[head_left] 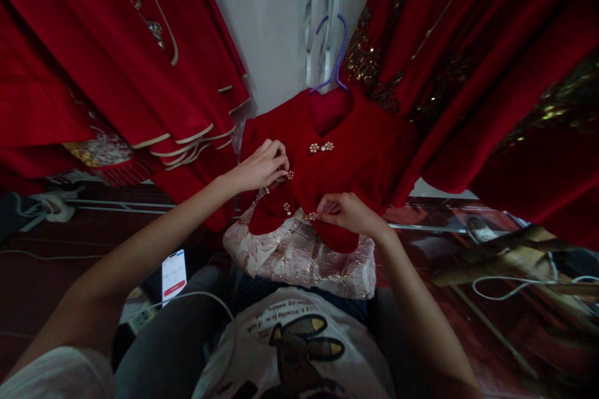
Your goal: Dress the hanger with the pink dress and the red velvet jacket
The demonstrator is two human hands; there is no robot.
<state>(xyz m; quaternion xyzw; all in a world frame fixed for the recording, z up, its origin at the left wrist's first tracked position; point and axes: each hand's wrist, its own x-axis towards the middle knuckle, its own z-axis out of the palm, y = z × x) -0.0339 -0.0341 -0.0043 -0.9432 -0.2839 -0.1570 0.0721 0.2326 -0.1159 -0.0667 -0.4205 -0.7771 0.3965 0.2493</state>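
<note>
A red jacket (360,149) hangs from a purple hanger (337,65) in front of me, its lower front parted. Below it spreads a pale pink patterned skirt (299,262) with a shiny weave, draped toward my lap. Near the neck, a pearl and gold flower clasp (322,147) joins the two front edges. My left hand (266,165) pinches the left front edge by a flower button (290,174). With thumb and finger, my right hand (344,211) grips a flower clasp (309,217) on the right front edge. Another flower button (287,207) sits lower on the left edge.
Red garments with pale trim (196,134) hang at the left; red garments with gold sequins (538,106) hang at the right. A lit phone (173,277) lies beside my leg, near a white cable (206,294). Wooden pieces (496,255) lie at the right.
</note>
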